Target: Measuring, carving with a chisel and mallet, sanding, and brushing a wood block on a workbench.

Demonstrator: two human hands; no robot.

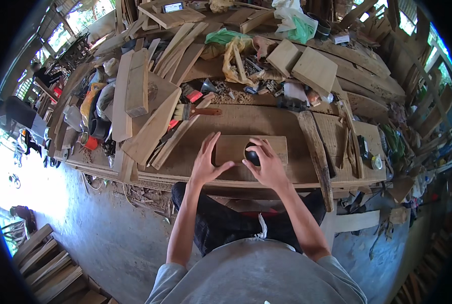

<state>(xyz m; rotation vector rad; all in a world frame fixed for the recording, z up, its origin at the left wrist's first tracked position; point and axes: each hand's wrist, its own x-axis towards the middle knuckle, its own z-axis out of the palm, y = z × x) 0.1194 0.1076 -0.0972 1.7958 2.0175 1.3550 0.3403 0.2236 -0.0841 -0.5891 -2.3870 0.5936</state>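
Observation:
On the workbench in front of me lies a flat rectangular wooden block (230, 148). My left hand (206, 161) is at the block's left end, thumb and fingers spread, with nothing in its grasp. Over the right part of the block, my right hand (268, 164) has its fingers curled round a small black rounded object (252, 156). The fingers cover part of that object, so its exact kind does not show. Beyond my left hand rests a paintbrush (206, 111) with a brown handle and pale bristles.
Planks and a thick wooden beam (137, 83) are piled on the left. A rough wooden strip (314, 152) crosses the bench's front edge at right. Farther back lie two wooden blocks (314, 70), plastic bags (296, 25) and scattered hardware. People are at the far left.

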